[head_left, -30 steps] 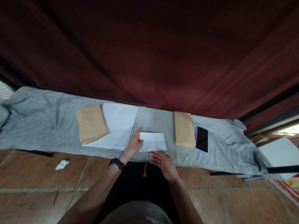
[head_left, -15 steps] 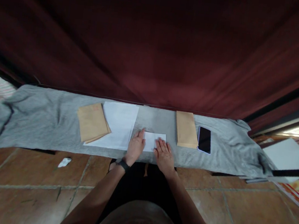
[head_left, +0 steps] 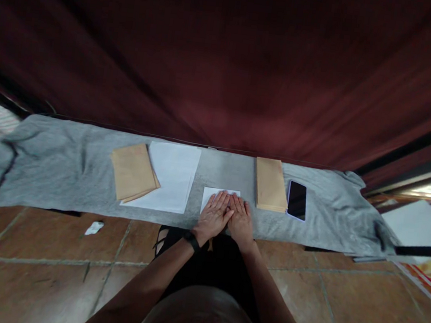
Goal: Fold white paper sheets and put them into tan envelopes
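A folded white sheet of paper (head_left: 208,194) lies flat on the grey cloth in front of me, mostly covered by my hands. My left hand (head_left: 213,218), with a dark band at the wrist, rests palm down on it with fingers stretched out. Beside it, my right hand (head_left: 241,223) also lies flat, its fingers close to the left ones over the paper's right part. To the left are white sheets (head_left: 174,177) with several brown envelopes (head_left: 134,172) on their left side. A neat stack of brown envelopes (head_left: 271,184) sits to the right.
A phone (head_left: 297,200) with a dark screen lies right of the envelope stack. The grey cloth (head_left: 61,163) covers the narrow table. Behind it hangs a dark red curtain (head_left: 225,79). A crumpled white scrap (head_left: 94,228) is on the tiled floor.
My left hand has moved right, from the paper's left edge onto its middle, next to my right hand. The right hand stays on the paper's right part.
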A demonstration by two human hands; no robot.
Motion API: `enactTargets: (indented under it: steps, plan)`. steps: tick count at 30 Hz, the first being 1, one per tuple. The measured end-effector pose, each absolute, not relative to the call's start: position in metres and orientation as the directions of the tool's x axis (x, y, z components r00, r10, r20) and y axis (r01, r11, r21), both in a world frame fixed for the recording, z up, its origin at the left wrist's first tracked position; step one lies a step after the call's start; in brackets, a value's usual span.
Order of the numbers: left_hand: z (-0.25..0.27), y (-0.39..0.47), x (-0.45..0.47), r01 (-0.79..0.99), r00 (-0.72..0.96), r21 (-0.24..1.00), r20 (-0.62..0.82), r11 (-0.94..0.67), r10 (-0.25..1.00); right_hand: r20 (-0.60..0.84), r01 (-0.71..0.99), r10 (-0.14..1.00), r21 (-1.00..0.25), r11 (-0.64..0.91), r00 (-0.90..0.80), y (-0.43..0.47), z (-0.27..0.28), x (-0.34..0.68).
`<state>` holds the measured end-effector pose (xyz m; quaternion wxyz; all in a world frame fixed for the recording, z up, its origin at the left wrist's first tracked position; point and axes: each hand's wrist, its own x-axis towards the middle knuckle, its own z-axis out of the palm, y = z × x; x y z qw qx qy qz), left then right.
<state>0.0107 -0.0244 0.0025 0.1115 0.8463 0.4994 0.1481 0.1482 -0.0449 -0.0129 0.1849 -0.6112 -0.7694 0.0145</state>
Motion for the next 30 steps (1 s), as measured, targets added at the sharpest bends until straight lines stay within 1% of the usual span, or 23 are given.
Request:
enactTargets:
  steps: [4, 7, 12, 16, 20, 26, 30]
  plan:
    - [0.003, -0.022, 0.002, 0.817, 0.477, 0.284, 0.157, -0.502, 0.865, 0.263, 0.948, 0.946, -0.201, 0.247, -0.191, -0.046, -0.014, 0.145]
    - [0.002, -0.021, -0.004, 0.828, 0.473, 0.254, 0.165, -0.5, 0.866, 0.278, 0.954, 0.947, -0.202, 0.22, -0.16, -0.046, -0.014, 0.145]
    - [-0.001, -0.019, -0.012, 0.863, 0.433, 0.221, 0.139, -0.454, 0.891, 0.312, 0.958, 0.943, -0.215, 0.189, -0.116, -0.046, -0.016, 0.149]
    - [-0.002, -0.019, -0.016, 0.89, 0.402, 0.185, 0.111, -0.416, 0.909, 0.328, 0.963, 0.936, -0.187, 0.195, -0.126, -0.048, -0.016, 0.155]
    - [-0.002, -0.019, -0.02, 0.908, 0.387, 0.136, 0.088, -0.396, 0.918, 0.312, 0.968, 0.941, -0.166, 0.189, -0.13, -0.048, -0.013, 0.161]
    - [-0.003, -0.018, -0.02, 0.918, 0.381, 0.085, 0.082, -0.388, 0.921, 0.289, 0.966, 0.955, -0.222, 0.136, -0.068, -0.034, -0.003, 0.15]
    - [-0.007, -0.017, -0.02, 0.909, 0.407, 0.054, 0.099, -0.414, 0.908, 0.248, 0.925, 0.954, -0.296, 0.24, -0.168, -0.022, -0.003, 0.126]
